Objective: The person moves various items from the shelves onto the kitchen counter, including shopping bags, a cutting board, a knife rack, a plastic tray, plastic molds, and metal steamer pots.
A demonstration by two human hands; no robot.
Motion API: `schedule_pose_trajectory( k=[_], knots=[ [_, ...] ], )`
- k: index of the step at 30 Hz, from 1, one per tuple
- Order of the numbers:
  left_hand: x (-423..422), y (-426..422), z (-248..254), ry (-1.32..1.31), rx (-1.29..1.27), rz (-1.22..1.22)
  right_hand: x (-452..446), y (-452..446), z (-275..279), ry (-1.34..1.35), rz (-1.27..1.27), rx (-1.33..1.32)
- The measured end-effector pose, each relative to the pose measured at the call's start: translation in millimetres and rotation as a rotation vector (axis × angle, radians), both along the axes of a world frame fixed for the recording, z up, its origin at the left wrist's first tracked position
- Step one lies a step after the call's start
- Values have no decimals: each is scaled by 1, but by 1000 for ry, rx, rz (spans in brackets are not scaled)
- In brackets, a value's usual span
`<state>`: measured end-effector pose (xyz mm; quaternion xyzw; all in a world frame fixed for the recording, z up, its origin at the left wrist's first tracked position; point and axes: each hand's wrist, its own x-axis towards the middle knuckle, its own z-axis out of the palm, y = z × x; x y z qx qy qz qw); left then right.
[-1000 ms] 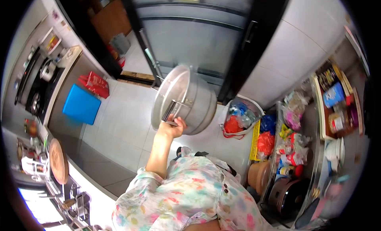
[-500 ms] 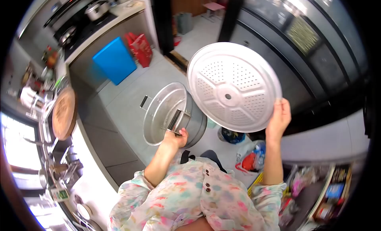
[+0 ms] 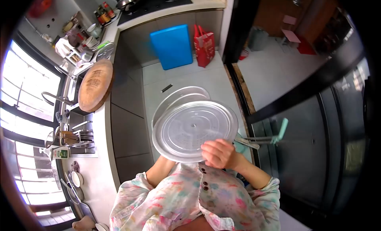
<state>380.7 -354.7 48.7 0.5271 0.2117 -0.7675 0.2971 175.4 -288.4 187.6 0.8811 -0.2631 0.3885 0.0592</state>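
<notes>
A round, pale metal steamer tray (image 3: 186,127) is held flat in front of my chest, its perforations mostly blurred. My right hand (image 3: 218,152) grips its near right edge, with the fingers closed over the top face. Behind and beneath the tray is a large metal pot (image 3: 186,92); only its far rim, part of its inside and a dark far handle (image 3: 167,88) show. My left hand (image 3: 162,166) reaches under the tray towards the pot. Its fingers are hidden, so its grip cannot be seen.
Along the left runs a counter with a round wooden board (image 3: 95,85) over the sink (image 3: 85,147). Ahead, a blue panel (image 3: 172,46) and a red bag (image 3: 204,47) stand by the cabinets below the stove (image 3: 154,6). At right is a dark-framed glass door (image 3: 293,143).
The steamer tray has come from the upper right, facing me, down and left over the pot. It now hides my left hand and most of the pot. My view has turned right.
</notes>
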Motion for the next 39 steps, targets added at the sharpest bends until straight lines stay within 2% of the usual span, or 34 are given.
schedule_pose_trajectory(
  k=[4,10,15,21,26,30,32,36,39],
  knots=[
    [-2,-47,-4,-72,-201,-103,-10,-75,-9,-62,130,185],
    [16,-100,-10,-175,-369,-164,6,-180,-59,86,323,318],
    [50,-158,-19,-233,-411,-152,30,-260,-94,259,241,475],
    [91,-256,-20,-235,-461,-153,64,-359,-121,295,126,585],
    [116,-307,-49,-212,-354,-132,89,-410,-136,310,32,772],
    [122,-334,-73,-167,-226,-86,95,-453,-151,319,8,1017],
    [122,-345,-100,-106,-156,-61,96,-476,-164,376,14,1149],
    [105,-375,-123,-85,-68,-60,94,-519,-203,564,92,1076],
    [88,-408,-139,-87,92,-50,85,-557,-254,595,203,883]
  ],
)
